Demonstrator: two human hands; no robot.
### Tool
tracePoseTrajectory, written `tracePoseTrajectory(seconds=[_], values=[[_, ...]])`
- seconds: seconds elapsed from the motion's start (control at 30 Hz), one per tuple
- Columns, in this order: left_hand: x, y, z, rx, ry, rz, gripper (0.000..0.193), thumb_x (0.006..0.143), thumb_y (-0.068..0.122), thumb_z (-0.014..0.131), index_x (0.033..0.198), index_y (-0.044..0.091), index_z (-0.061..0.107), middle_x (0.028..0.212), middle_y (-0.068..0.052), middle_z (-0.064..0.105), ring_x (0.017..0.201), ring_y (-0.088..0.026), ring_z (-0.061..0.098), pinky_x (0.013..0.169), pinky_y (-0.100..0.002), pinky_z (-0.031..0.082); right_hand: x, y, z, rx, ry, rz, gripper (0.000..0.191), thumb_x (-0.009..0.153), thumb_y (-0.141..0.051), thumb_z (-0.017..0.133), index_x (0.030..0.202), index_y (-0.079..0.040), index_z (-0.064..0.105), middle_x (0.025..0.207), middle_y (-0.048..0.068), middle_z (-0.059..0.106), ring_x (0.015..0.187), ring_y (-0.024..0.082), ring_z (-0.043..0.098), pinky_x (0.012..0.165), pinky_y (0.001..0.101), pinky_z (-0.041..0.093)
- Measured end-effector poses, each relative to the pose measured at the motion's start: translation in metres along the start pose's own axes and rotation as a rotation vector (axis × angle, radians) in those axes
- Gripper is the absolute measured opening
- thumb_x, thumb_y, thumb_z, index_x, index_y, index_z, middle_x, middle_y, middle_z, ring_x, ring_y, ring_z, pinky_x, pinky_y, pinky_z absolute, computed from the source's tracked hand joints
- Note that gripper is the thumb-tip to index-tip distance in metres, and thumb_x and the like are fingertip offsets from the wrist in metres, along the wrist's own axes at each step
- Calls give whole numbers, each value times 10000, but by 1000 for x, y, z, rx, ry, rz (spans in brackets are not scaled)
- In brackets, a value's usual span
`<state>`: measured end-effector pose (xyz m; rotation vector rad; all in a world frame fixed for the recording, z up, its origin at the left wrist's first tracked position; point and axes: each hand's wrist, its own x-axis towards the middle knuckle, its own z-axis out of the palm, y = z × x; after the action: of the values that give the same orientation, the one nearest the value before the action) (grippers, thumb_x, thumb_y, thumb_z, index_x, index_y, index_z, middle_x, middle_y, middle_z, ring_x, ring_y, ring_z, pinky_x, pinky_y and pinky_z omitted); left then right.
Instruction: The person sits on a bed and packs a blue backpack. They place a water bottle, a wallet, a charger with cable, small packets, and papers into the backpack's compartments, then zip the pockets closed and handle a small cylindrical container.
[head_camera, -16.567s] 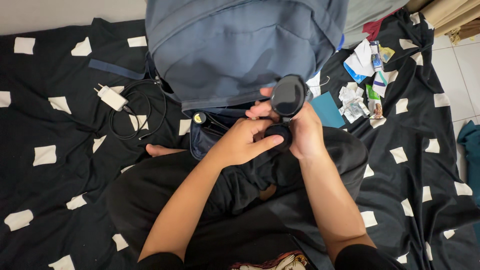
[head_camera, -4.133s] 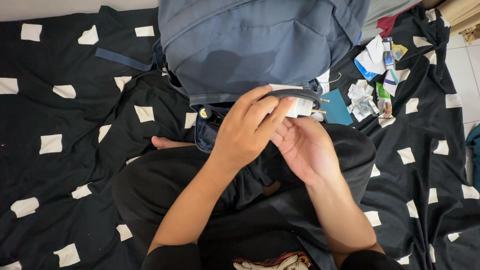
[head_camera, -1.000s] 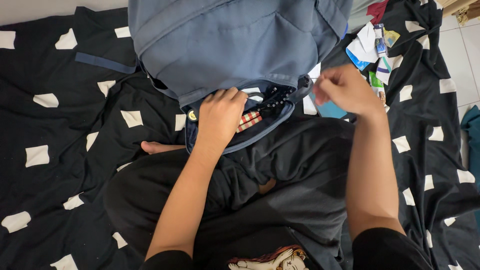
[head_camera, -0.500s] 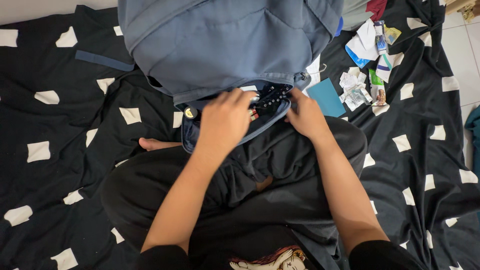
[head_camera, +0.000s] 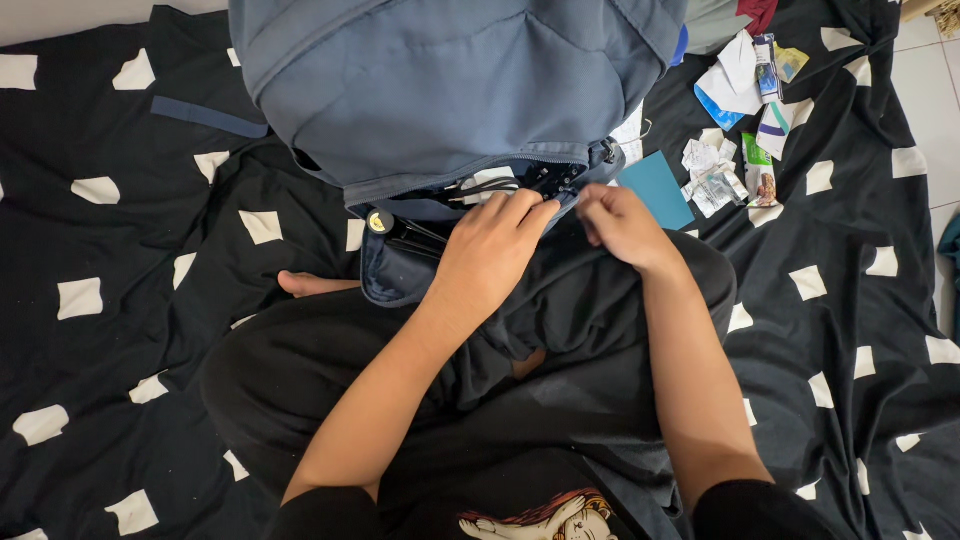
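Note:
A large blue-grey backpack (head_camera: 450, 80) lies on the bed against my crossed legs. Its front pocket (head_camera: 400, 275) is partly open, and black cables and dark items (head_camera: 490, 185) show in the gap. My left hand (head_camera: 495, 250) rests on the pocket's lower lip with its fingers curled over the fabric edge. My right hand (head_camera: 620, 225) pinches the right end of the same opening, beside the zipper teeth (head_camera: 560, 180). The two hands are nearly touching at the middle of the opening.
A black sheet with white squares (head_camera: 120, 300) covers the bed. A teal card (head_camera: 655, 188) lies just right of the pocket. Crumpled papers and small packets (head_camera: 735, 150) are scattered at the upper right. White floor tiles (head_camera: 935, 70) show at the right edge.
My right hand came back from the teal card to the pocket's right end. The pocket gap has narrowed, and the red checked item inside is hidden now. The left hand stayed on the lip.

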<state>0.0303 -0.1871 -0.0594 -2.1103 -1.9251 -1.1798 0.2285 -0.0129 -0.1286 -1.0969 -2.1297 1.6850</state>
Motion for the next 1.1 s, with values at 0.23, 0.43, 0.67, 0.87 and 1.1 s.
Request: tracePoseTrajectory(seconds=[0.23,0.43,0.67,0.87,1.1], values=[[6,3,1,18,49,-24,502,878,134,733,1367,70,634,1083,-31,576,964,-224,616,835,-361,542,-23,-61,13,313,127,-151,318,1073,-176,536,797,-18,524,690,12,524,608,118,536,581,277,439],[18,0,15,9,126,-52,413,870,175,791,1250,107,646,1050,-19,587,946,-230,610,790,-356,528,-36,-118,32,-409,221,-353,244,1048,-159,588,886,23,596,726,93,560,657,230,561,603,351,446],[22,-4,33,22,212,-4,311,805,181,765,1101,150,676,964,14,586,897,-221,615,784,-398,523,-41,-104,16,-329,-28,-580,99,946,-75,630,1000,1,599,888,91,595,820,231,592,787,342,487],[25,0,30,-70,229,-54,190,916,209,778,1075,142,697,947,18,601,880,-213,624,809,-378,541,-27,-47,10,-304,368,-527,139,889,16,638,1014,12,578,946,82,637,893,153,645,842,286,539],[22,2,-10,-241,247,18,223,908,213,799,1071,92,706,984,-15,653,864,-236,656,757,-368,534,-31,49,-135,-699,810,-258,184,1005,-58,670,1168,24,647,1124,174,739,1032,306,729,911,400,562]])
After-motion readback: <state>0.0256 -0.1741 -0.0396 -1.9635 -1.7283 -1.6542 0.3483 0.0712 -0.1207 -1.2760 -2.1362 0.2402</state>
